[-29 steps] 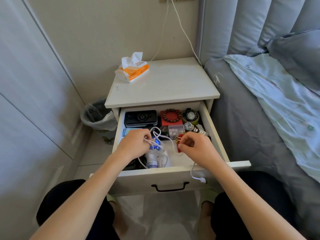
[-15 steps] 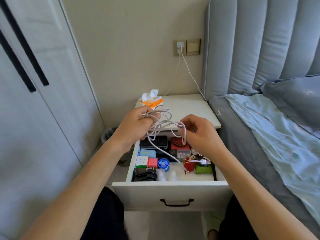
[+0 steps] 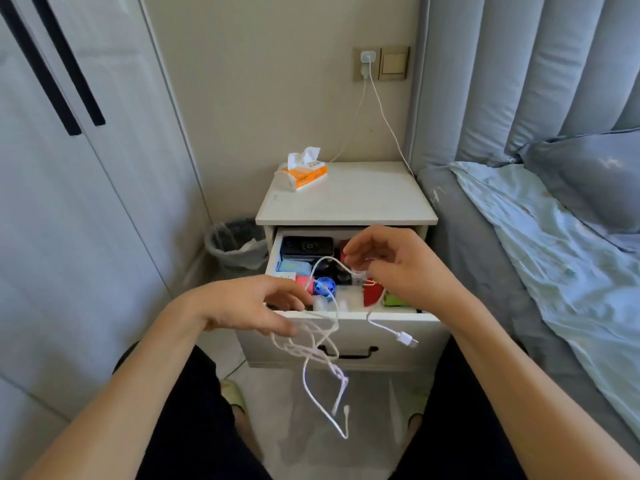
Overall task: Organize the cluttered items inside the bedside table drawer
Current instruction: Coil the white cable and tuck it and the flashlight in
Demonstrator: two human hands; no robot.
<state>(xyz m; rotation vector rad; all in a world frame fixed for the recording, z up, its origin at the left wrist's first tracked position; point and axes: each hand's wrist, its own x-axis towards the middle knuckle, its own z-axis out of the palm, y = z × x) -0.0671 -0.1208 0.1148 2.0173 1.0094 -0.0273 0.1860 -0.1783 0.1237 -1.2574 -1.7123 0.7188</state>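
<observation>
Fingers, left hand [image 3: 249, 308]: loosely curled, palm down, at centre-left of frame; tangled loops of the white cable [image 3: 320, 351] hang from under the fingers, so the hand holds the bundle.
Fingers, right hand [image 3: 398, 268]: thumb and forefinger pinch a strand of the same cable at centre frame; remaining fingers spread and slightly bent.
Cable: arcs up between the two hands over the drawer; one end with a USB plug [image 3: 407, 339] dangles below the right hand, in front of the drawer face; other ends hang at lower centre, over the floor.
Drawer [image 3: 346, 322]: pulled open beneath the bedside table [image 3: 346, 202], centre of frame; black handle on its front.
Drawer contents: black device [image 3: 306, 245] at rear left, blue round item [image 3: 325, 285] mid-front, red item [image 3: 372, 294] and green item [image 3: 393, 299] at front right; others too small to identify.
Table top: tissue pack [image 3: 301, 173], orange and white, at rear left corner.
Surroundings: waste bin [image 3: 235, 242] left of table; bed [image 3: 554, 254] at right of frame.
</observation>
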